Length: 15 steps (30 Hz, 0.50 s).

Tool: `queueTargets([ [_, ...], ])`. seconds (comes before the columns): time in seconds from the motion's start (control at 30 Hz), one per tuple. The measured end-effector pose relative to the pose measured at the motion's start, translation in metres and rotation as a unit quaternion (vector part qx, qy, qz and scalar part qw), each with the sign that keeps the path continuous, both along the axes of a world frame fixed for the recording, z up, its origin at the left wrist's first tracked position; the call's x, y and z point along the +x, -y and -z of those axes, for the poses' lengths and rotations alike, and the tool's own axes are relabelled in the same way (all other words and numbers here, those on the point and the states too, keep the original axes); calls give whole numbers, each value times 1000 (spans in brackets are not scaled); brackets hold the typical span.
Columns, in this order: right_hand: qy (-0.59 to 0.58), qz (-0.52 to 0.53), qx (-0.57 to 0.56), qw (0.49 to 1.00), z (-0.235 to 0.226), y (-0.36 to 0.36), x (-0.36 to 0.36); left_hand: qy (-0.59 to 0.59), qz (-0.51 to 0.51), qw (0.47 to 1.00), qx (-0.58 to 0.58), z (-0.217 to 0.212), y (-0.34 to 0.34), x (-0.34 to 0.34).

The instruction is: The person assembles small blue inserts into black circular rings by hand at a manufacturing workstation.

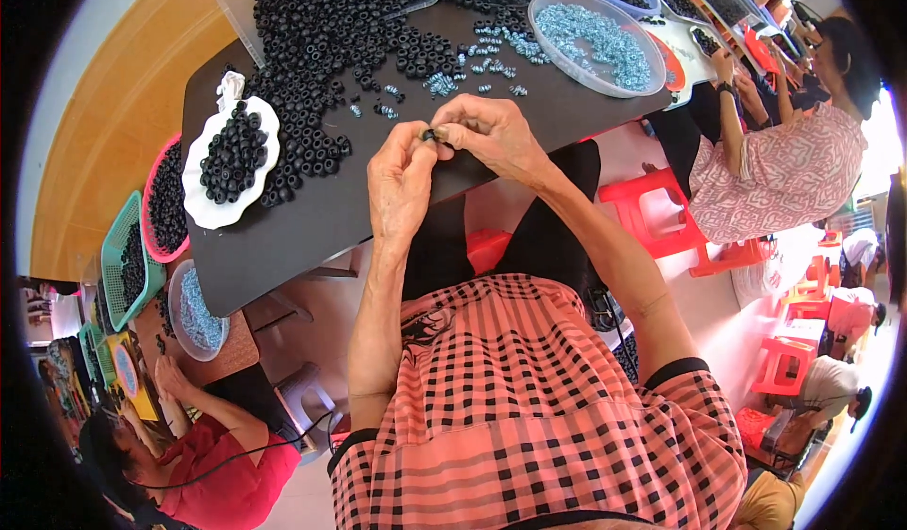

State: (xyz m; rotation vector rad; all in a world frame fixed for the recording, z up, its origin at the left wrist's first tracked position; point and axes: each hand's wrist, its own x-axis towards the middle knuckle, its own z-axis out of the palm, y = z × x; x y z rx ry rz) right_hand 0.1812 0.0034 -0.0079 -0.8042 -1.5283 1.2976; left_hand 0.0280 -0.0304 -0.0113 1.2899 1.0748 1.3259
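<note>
Black piece (430, 136): in the head view, this small dark part sits between the fingertips of both hands, over the near side of the dark table (293, 242); fingers cover much of it, so its full shape cannot be told.
Left hand (402, 176): pinching the piece, thumb and index finger brought together on it, remaining fingers curled in.
Right hand (491, 138): grasping the piece from the other side, thumb and forefinger closed, knuckles bent, tips meeting those of the left; a dark bit also shows below them, whether part of the same piece cannot be told.
Blue-and-black pieces (440, 84): scattered on the table just beyond both hands, apart from them.
Black rings (321, 29): heaped beyond the left hand.
White plate (212, 213): left of the left hand, bearing more rings.
Round tub (614, 91): beyond the right hand, filled with light-blue pieces.
</note>
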Motion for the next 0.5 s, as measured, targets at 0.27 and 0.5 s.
queueTargets([
  [0.27,-16,11,12,1000,4,1,2,-24,-10,1000,13,6,-1,4],
  [0.5,-35,-33,-13,999,0,-1,8,11,37,999,-12,0,-1,0],
])
